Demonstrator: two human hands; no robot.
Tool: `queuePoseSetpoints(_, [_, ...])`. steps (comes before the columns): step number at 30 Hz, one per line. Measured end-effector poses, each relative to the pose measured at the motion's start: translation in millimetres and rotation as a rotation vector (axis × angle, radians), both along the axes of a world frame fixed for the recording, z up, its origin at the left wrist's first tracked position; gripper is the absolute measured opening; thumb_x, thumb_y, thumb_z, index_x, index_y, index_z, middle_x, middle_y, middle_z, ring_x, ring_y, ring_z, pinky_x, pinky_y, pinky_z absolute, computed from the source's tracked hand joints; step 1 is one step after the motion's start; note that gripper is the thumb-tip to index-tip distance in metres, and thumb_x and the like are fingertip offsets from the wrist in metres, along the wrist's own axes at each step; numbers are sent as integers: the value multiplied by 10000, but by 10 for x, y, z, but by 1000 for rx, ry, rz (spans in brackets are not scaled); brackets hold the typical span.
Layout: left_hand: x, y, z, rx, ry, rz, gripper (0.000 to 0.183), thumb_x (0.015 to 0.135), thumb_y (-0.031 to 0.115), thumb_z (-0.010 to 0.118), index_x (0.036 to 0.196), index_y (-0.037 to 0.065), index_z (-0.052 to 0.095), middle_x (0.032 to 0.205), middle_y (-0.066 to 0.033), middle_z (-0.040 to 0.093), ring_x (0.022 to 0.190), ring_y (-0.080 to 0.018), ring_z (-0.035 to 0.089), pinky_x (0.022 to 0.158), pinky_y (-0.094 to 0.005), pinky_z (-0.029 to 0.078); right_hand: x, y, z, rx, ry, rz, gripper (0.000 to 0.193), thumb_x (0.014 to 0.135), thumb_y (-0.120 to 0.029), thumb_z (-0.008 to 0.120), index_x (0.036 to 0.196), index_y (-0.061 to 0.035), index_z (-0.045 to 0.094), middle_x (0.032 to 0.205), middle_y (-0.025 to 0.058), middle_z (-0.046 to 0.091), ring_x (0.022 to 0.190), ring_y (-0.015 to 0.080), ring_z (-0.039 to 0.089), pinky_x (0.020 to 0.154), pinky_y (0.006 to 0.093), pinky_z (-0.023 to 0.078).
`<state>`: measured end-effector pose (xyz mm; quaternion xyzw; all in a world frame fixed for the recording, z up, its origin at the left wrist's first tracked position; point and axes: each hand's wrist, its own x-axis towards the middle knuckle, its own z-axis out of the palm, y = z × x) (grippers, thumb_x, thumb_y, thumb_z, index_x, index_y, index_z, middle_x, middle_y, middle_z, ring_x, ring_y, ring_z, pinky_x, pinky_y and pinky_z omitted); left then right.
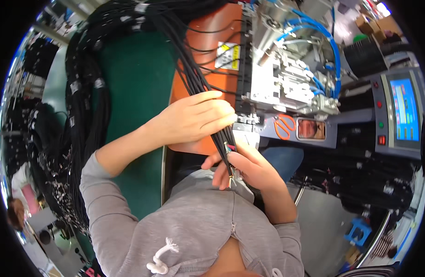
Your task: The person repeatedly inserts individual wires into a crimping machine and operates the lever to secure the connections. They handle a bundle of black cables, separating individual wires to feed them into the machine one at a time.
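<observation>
A bundle of black cables (190,65) runs from the far edge of the bench down toward my lap. My left hand (196,117) is wrapped round the bundle from above, over the near part of the orange plate. Just below it, my right hand (247,168) holds the cable ends, its fingers curled about them with the thumb on top. Thin coloured wire ends (231,177) stick out between the right fingers. Some single cables branch off the bundle toward the machine's black edge.
The orange plate (180,104) lies on a green bench top (134,69). More black cable bundles (85,92) hang at the left. A metal machine with blue air hoses (291,74), orange scissors (284,127), a phone (311,129) and a control screen (405,111) are at the right.
</observation>
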<state>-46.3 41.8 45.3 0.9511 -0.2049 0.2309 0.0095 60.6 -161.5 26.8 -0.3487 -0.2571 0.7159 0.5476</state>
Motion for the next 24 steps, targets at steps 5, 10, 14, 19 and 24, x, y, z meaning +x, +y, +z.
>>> queuePoseSetpoints(5, [339,-100,-265,-163,-95,-165,281,719,131,618,989,53,609,707,-22,588,570,-159,567,511,-288,433,228,-366,-177,344,-306,-705,278,980,-101,411,997,74,626,864,120,657,778,145,638,719,284,515])
queuePoseSetpoints(10, [480,-310,-425,-281,-35,-140,262,722,143,639,966,49,617,657,-3,564,542,-139,555,479,-268,417,379,-413,-349,329,-1044,-795,276,691,-5,712,960,25,655,873,117,656,806,206,617,718,306,490])
queuePoseSetpoints(14, [516,-302,-495,-243,-1,-110,189,700,190,674,853,82,645,604,20,489,503,-118,490,461,-260,374,430,-367,-400,488,-1176,-780,302,648,-2,719,948,-30,697,861,85,666,764,212,612,701,307,483])
queuePoseSetpoints(19, [573,-305,-498,-325,-46,-167,204,666,184,671,847,90,670,668,24,577,544,-99,532,467,-246,368,416,-312,-467,527,-1237,-848,283,650,-28,725,931,-40,694,841,72,656,745,230,605,674,318,474])
queuePoseSetpoints(24, [534,-296,-313,-453,-38,-181,183,738,175,676,884,66,655,913,-61,684,763,-199,651,660,-307,528,360,-260,-536,514,-1122,-1007,186,657,-3,717,833,-24,664,801,98,639,692,207,586,643,298,463])
